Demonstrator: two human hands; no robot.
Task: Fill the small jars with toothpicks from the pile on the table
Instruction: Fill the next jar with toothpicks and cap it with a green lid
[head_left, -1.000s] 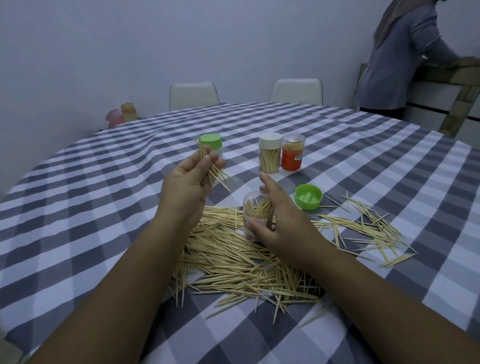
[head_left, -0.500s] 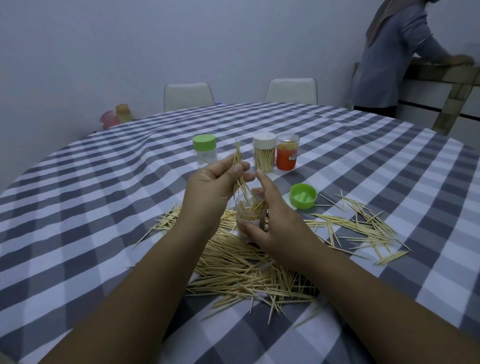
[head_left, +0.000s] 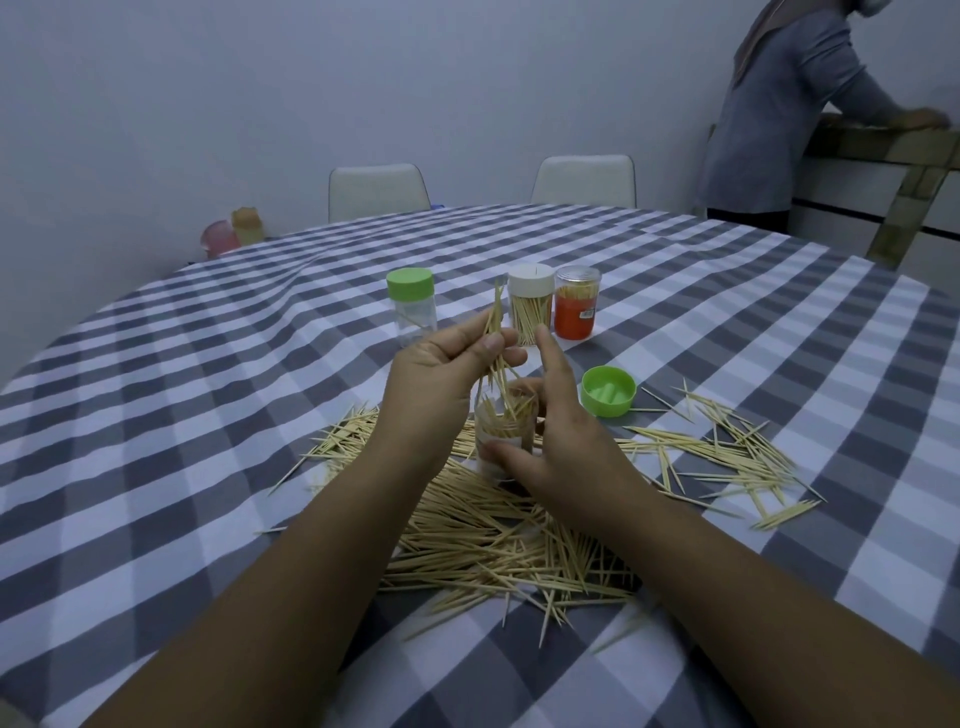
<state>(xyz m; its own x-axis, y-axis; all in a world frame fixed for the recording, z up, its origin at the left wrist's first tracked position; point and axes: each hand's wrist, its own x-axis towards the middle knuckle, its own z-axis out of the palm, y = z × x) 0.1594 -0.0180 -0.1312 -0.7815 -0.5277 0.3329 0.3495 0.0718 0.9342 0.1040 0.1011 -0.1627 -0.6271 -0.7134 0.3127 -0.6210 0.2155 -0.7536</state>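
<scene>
Right now the left hand (head_left: 441, 379) is pinching a small bunch of toothpicks (head_left: 496, 348) between its thumb and curled fingers. The bunch is standing almost upright, and its lower tips are poking down into the open clear jar (head_left: 504, 434). The right hand (head_left: 558, 441) is holding that jar from the side, with its thumb curled round the near wall and its first finger pointing straight up. The jar is sitting on the checked surface (head_left: 208, 467) at the far edge of the big pile of toothpicks (head_left: 498, 540), and it is already partly full.

A smaller scatter of toothpicks (head_left: 727, 447) is lying to the right. A green lid (head_left: 608, 391) is lying upside down just beside the right hand. Farther back, a jar with a green cap (head_left: 411, 306), a jar with a white cap (head_left: 530, 304) and an orange jar (head_left: 575, 309) are standing upright. The white-capped jar and the orange one are standing side by side.
</scene>
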